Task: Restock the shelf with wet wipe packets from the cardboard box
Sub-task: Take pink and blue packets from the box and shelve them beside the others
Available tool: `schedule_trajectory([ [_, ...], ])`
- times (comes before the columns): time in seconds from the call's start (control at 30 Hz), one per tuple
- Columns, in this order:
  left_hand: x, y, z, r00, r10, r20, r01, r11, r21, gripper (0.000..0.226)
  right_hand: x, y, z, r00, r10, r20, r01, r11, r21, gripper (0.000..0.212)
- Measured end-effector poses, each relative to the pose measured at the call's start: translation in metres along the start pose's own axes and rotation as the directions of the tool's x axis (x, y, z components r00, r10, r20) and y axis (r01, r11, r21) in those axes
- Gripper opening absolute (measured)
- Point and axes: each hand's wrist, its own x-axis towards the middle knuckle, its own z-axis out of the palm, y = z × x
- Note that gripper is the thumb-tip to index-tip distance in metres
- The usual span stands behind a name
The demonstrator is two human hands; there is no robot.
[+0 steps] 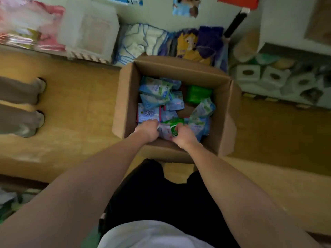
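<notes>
An open cardboard box [129, 90] stands on the wooden floor in front of me, holding several wet wipe packets [157, 93], mostly pale blue, a few green. Both hands reach into its near side. My left hand [149, 128] grips the left end of a small bundle of packets [168, 130], pale purple with a green one against it. My right hand [184, 134] grips the right end of the same bundle. The curled fingers hide part of the packets.
Another person's two feet [38, 104] stand on the floor at the left. Shelves with goods run along the back: a clear plastic container [89, 33], netted cloth items [143, 42], and tissue packs [268, 77] low at the right. My dark-clothed legs [161, 194] are just behind the box.
</notes>
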Motion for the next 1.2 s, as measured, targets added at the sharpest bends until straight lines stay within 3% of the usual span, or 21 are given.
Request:
schedule_trajectory([
  [0.17, 0.024, -0.005, 0.023, 0.995, -0.093, 0.038, 0.088, 0.99, 0.109, 0.066, 0.028, -0.004, 0.034, 0.998, 0.067, -0.005, -0.066, 0.991, 0.115, 0.048],
  [0.33, 0.04, -0.012, 0.034, 0.98, -0.2, -0.013, 0.199, 0.964, 0.179, 0.047, 0.05, -0.008, 0.05, 0.997, 0.076, -0.005, -0.073, 0.973, 0.219, 0.036],
  [0.5, 0.029, -0.014, 0.03, 0.993, -0.093, -0.073, 0.107, 0.965, 0.24, 0.03, 0.039, -0.013, 0.046, 0.996, 0.074, -0.059, -0.061, 0.98, 0.187, 0.026],
  [0.73, -0.01, 0.001, -0.012, 0.99, -0.088, -0.108, 0.107, 0.975, 0.193, 0.039, -0.007, -0.017, -0.01, 0.994, 0.036, -0.106, -0.014, 0.98, 0.198, 0.018],
  [1.0, -0.054, 0.088, -0.08, 0.986, 0.069, -0.15, -0.039, 0.98, 0.193, 0.041, -0.078, 0.005, -0.098, 0.957, 0.031, -0.29, 0.016, 0.988, 0.156, 0.027],
  [1.2, -0.082, 0.177, -0.118, 0.944, 0.242, -0.224, -0.162, 0.933, 0.322, 0.035, -0.128, 0.054, -0.164, 0.885, 0.094, -0.457, 0.038, 0.962, 0.271, 0.014],
])
